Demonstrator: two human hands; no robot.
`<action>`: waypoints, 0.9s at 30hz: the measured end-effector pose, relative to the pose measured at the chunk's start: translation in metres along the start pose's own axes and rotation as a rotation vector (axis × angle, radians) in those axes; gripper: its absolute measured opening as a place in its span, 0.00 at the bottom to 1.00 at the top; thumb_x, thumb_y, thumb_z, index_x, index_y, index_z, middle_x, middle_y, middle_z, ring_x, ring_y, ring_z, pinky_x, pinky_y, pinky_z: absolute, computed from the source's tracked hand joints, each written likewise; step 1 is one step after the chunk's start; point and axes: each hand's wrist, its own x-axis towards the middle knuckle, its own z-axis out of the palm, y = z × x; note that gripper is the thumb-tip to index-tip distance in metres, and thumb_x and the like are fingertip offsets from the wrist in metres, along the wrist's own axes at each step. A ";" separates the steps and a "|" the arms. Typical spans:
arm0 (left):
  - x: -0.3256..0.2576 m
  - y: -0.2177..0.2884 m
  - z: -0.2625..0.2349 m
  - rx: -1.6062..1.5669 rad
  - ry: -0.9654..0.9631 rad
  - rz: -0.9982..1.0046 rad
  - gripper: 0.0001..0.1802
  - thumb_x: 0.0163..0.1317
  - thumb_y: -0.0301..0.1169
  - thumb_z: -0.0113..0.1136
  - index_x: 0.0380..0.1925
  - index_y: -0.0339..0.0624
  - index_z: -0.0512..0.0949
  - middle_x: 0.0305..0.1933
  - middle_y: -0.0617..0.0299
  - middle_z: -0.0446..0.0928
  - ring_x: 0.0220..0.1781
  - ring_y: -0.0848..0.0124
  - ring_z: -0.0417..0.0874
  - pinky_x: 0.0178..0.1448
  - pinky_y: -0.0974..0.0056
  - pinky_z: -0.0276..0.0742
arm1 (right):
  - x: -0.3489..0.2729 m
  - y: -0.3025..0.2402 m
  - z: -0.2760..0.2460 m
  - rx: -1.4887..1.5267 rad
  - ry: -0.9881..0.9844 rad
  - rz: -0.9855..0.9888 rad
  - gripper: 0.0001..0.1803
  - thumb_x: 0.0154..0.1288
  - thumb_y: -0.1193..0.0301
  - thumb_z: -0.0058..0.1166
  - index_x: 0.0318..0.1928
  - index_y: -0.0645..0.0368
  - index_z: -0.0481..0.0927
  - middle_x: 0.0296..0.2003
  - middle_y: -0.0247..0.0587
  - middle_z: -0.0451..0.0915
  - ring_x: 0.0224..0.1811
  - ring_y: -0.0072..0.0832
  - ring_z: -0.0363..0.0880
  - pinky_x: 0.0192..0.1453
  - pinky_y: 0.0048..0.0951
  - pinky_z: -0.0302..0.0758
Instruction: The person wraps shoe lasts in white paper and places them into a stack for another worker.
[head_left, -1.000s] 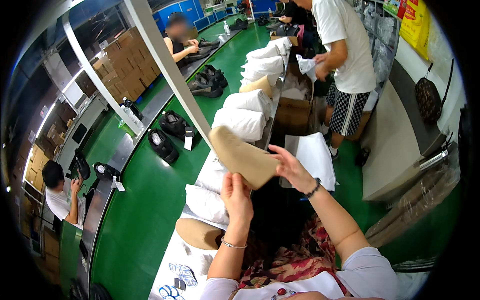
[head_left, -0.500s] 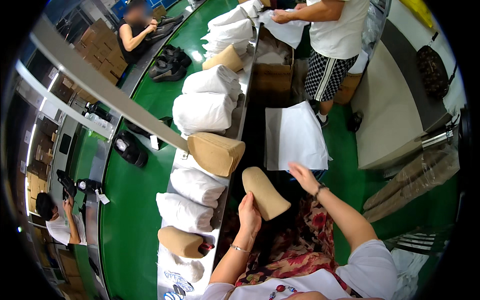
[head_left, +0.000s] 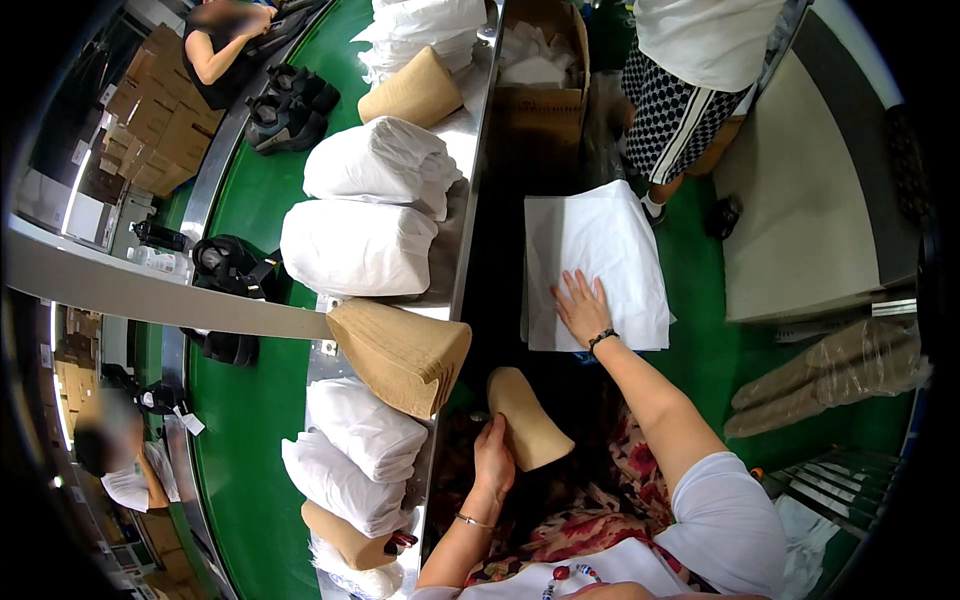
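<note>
Head view: our L hand point(head_left: 494, 458) has thumb & fingers closed on left edge of tan curved pc point(head_left: 532, 425), near, over our lap. Our R hand point(head_left: 580, 308) lies flat, fingers a bit apart, gripping nothing, on white sheets point(head_left: 590, 235), farther right. Nested tan stack point(head_left: 395, 350) sits btwn white bundles point(head_left: 358, 250), left.

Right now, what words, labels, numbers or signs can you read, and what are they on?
I can't read any words or numbers here.
Tag by the shoes: too small to read.
Bottle label: too small to read.
Carton: any marks are too faint to read.
Tan piece in the left hand: no print seen.
White sheets under the right hand: no print seen.
</note>
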 end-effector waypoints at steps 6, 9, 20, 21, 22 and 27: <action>0.008 -0.001 0.002 0.068 -0.043 0.043 0.20 0.66 0.37 0.50 0.49 0.30 0.70 0.48 0.58 0.74 0.50 0.72 0.72 0.56 0.69 0.65 | 0.007 0.015 -0.004 0.494 -0.090 0.191 0.21 0.68 0.65 0.42 0.60 0.55 0.68 0.63 0.41 0.63 0.70 0.34 0.50 0.70 0.39 0.47; 0.013 -0.001 -0.005 0.155 -0.057 0.063 0.22 0.66 0.38 0.50 0.50 0.29 0.69 0.48 0.58 0.73 0.50 0.72 0.71 0.56 0.69 0.65 | -0.007 0.032 -0.035 1.352 -0.153 0.466 0.24 0.71 0.63 0.39 0.61 0.66 0.64 0.60 0.46 0.67 0.69 0.32 0.54 0.68 0.28 0.52; 0.022 0.007 0.013 -0.181 -0.570 -0.041 0.24 0.69 0.39 0.41 0.58 0.33 0.64 0.58 0.52 0.68 0.55 0.63 0.74 0.56 0.63 0.72 | -0.142 -0.116 -0.221 0.549 -0.263 -0.306 0.20 0.66 0.63 0.46 0.57 0.49 0.74 0.65 0.48 0.58 0.69 0.44 0.52 0.66 0.39 0.58; 0.013 0.010 0.010 -0.065 -0.639 0.020 0.25 0.69 0.41 0.39 0.59 0.35 0.62 0.59 0.53 0.67 0.56 0.63 0.73 0.57 0.62 0.72 | -0.140 -0.116 -0.228 0.606 -0.237 -0.290 0.20 0.66 0.61 0.46 0.57 0.49 0.73 0.64 0.49 0.58 0.69 0.46 0.52 0.65 0.40 0.58; 0.004 0.012 0.007 0.058 -0.706 0.075 0.27 0.69 0.43 0.38 0.61 0.37 0.60 0.59 0.53 0.67 0.57 0.62 0.72 0.57 0.61 0.72 | -0.135 -0.115 -0.234 0.665 -0.209 -0.264 0.21 0.66 0.59 0.45 0.58 0.49 0.72 0.64 0.50 0.58 0.68 0.48 0.53 0.65 0.40 0.58; -0.058 0.022 0.026 -0.139 -0.739 -0.005 0.29 0.70 0.46 0.35 0.63 0.39 0.57 0.61 0.52 0.65 0.57 0.62 0.72 0.57 0.61 0.73 | -0.096 -0.135 -0.245 0.422 0.048 -0.240 0.32 0.65 0.55 0.46 0.65 0.52 0.58 0.66 0.55 0.52 0.67 0.48 0.55 0.66 0.41 0.59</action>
